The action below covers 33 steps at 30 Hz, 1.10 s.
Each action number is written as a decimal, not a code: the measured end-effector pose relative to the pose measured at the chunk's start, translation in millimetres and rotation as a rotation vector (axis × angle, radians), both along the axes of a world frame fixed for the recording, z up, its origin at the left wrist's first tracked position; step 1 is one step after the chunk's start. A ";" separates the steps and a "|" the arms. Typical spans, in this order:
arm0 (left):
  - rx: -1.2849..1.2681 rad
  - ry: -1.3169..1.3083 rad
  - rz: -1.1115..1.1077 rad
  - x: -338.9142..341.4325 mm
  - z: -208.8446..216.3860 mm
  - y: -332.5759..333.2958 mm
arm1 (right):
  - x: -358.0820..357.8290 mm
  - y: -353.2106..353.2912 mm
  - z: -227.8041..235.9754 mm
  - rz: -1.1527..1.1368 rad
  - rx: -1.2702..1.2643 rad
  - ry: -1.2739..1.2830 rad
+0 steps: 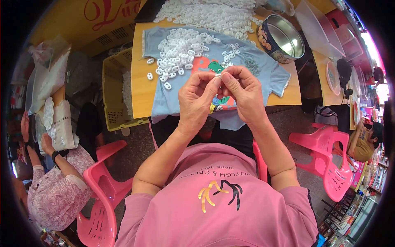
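My left hand and my right hand meet over a blue T-shirt spread on the table. Fingertips of both are pinched around a small white plastic piece, mostly hidden between them. Left of the hands, a heap of white oval pieces with two holes each lies on the shirt, a few spilling onto the wood. Just beyond my fingers sit several small white squarish pieces. To their right is a loose patch of tiny greyish bits, too small to make out.
A round open tin stands at the table's back right, near a clear plastic bin. A larger white heap covers the far end. Yellow crate at left; pink chairs both sides. One person sits left, another right.
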<state>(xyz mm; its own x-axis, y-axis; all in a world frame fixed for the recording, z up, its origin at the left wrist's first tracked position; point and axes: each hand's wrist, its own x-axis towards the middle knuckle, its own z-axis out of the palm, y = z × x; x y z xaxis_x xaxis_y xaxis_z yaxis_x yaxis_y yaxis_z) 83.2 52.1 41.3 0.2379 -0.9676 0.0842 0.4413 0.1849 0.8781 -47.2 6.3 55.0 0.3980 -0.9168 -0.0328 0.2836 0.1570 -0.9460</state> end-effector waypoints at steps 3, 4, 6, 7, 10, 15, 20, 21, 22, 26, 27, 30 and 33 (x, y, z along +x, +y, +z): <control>0.010 -0.057 0.035 3.7 -4.4 -4.7 | 4.7 -3.0 -5.6 -0.005 0.047 -0.007; 0.010 -0.059 0.036 6.0 -6.5 -5.9 | 6.1 -5.2 -9.2 0.007 0.101 -0.035; 0.058 0.044 -0.034 9.7 -11.6 -8.8 | 6.3 -6.6 -12.0 0.016 0.154 -0.066; 0.058 0.042 -0.036 11.1 -14.3 -9.6 | 5.2 -7.0 -12.5 0.033 0.142 -0.050; 0.084 0.062 -0.059 16.1 -18.8 -10.0 | 1.3 -8.9 -8.9 0.068 0.091 0.003; 0.119 0.125 -0.143 19.9 -17.8 -8.6 | -8.2 -15.7 1.7 0.107 -0.151 0.216; 0.148 0.145 -0.183 17.8 -10.5 -6.5 | -12.6 -18.0 8.3 0.108 -0.352 0.412; 0.158 0.149 -0.193 17.8 -10.1 -6.1 | -12.5 -17.7 10.2 0.108 -0.351 0.412; 0.158 0.148 -0.192 17.7 -9.5 -5.9 | -12.5 -17.0 12.9 0.093 -0.421 0.463; 0.145 0.129 -0.195 16.0 -6.8 -5.5 | -13.2 -19.2 17.2 0.040 -0.774 0.612; 0.139 0.120 -0.196 15.7 -6.2 -5.2 | -12.8 -20.8 18.6 0.040 -0.773 0.612; 0.117 0.109 -0.160 11.7 -6.6 -4.3 | -11.1 -23.0 19.8 -0.007 -1.037 0.620; 0.091 0.078 -0.121 7.5 -7.6 -4.7 | -10.4 -20.1 15.4 -0.043 -1.055 0.645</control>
